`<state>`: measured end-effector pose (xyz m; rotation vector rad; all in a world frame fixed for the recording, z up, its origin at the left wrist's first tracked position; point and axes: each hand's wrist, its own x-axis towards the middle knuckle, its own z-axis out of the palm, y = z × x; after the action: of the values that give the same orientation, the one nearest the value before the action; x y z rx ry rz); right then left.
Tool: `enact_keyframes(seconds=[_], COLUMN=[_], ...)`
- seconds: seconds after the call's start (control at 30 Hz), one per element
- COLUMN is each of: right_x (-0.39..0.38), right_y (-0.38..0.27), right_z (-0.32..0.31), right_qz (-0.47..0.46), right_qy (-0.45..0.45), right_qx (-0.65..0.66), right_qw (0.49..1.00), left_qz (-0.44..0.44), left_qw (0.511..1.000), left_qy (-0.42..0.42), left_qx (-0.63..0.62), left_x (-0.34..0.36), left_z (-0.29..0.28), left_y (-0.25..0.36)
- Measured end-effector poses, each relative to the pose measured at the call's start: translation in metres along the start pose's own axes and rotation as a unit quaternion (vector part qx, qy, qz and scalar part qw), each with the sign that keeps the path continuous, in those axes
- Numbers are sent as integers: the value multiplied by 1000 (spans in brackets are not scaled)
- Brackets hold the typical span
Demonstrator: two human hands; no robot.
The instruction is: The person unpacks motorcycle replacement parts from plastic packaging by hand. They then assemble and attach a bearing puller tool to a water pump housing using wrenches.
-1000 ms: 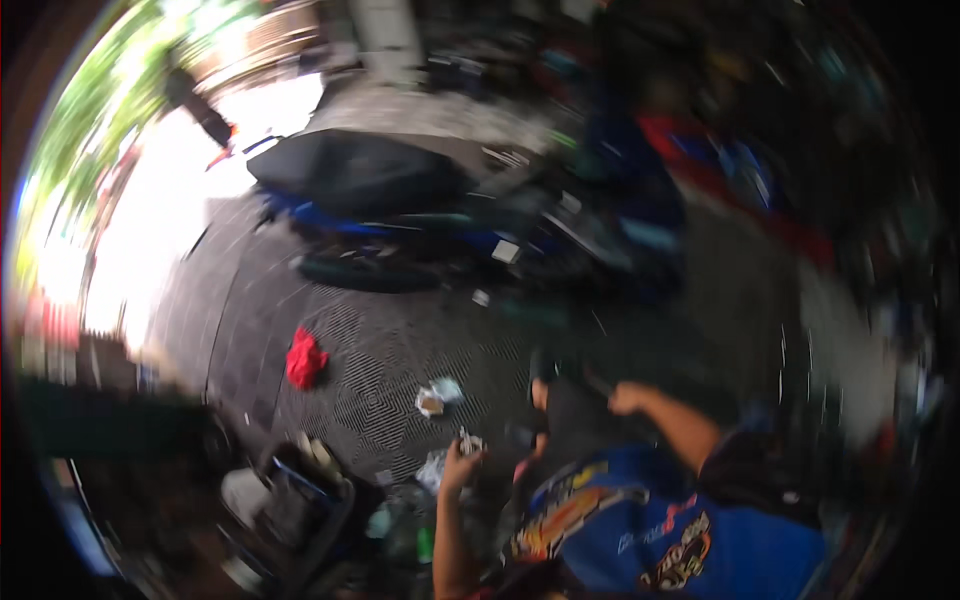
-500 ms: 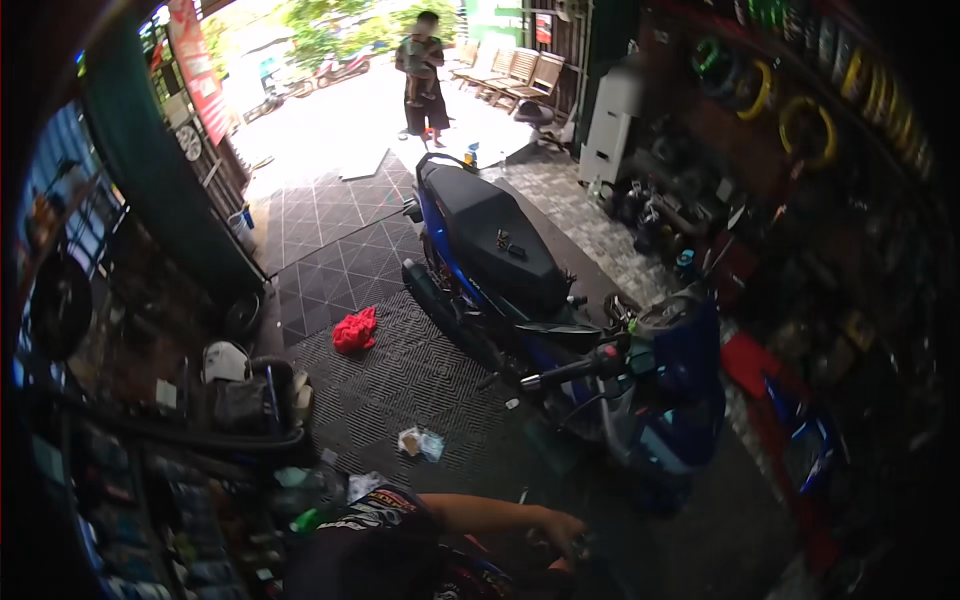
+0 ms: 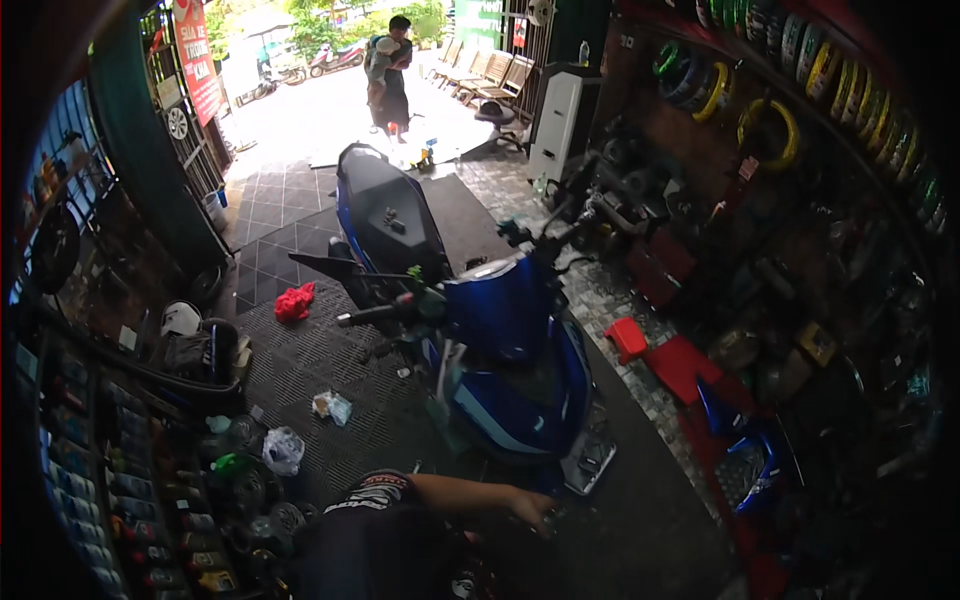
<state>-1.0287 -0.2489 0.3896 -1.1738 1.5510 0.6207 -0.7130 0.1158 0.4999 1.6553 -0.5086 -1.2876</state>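
We're facing glossy-blue plastic scooter (image 3: 490,315) nose-on (view's swung L), likely aiding access for bare L hand (image 3: 532,508); fingers unclear.

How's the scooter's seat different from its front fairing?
The seat is dull black; the front fairing is glossy blue. The seat carries small items; I see none on the front fairing. The front fairing is nearer the left hand than the seat. Both belong to one scooter.

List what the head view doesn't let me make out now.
In the head view:
- Left hand: whether it grips anything, lost in blur and shadow.
- Right hand: unseen; shadow or the picture's edge may hide it.
- Small items on the motorbike seat: too small to identify.
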Motion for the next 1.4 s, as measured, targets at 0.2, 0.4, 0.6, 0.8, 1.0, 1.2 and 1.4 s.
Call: enact_keyframes(seconds=[0.2, 0.4, 0.6, 0.8, 1.0, 1.2, 1.4], right_x=[-51, 28, 203, 218, 241, 276, 305], right_y=[-170, -239, -182, -408, -679, -900, -1050], right_z=[-50, -86, -222, -221, -221, -165, -36], right_qz=[-272, -272, -252, -306, -337, -354, -357], right_qy=[116, 88, 62, -12, -16, -38, -39], right_qx=[-73, -364, -465, -552, -623, -651, -655], right_qw=[953, 886, 847, 776, 706, 670, 665], left_qz=[-5, -55, -11, -83, -141, -327, -480], left_qw=[995, 967, 967, 961, 876, 859, 697], left_qy=[39, 136, 202, 236, 409, 173, 443], left_qx=[-94, -207, -154, -117, -214, 353, -294], left_x=[100, 148, 309, 341, 370, 383, 392], left_z=[2, -28, -73, -145, -214, -190, -138], left_y=[-29, 53, 40, 120, 102, -83, 17])
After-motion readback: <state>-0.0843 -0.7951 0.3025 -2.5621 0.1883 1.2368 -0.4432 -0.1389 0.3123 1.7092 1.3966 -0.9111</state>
